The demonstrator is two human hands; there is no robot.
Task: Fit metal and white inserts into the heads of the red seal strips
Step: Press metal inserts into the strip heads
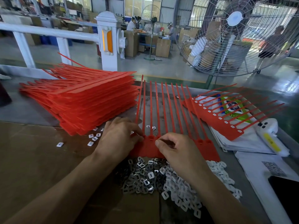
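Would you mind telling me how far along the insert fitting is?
Done: one strip set at right shows white inserts in its heads. In hand: both the left hand and right hand work at the heads of the middle set. Left: the tall red stack and the loose insert pile.

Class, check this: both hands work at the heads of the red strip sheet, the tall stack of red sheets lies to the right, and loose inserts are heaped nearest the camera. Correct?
Not quite. The head view shows the stack of red sheets to the left, not the right. The rest holds: both hands at the strip heads, inserts nearest.
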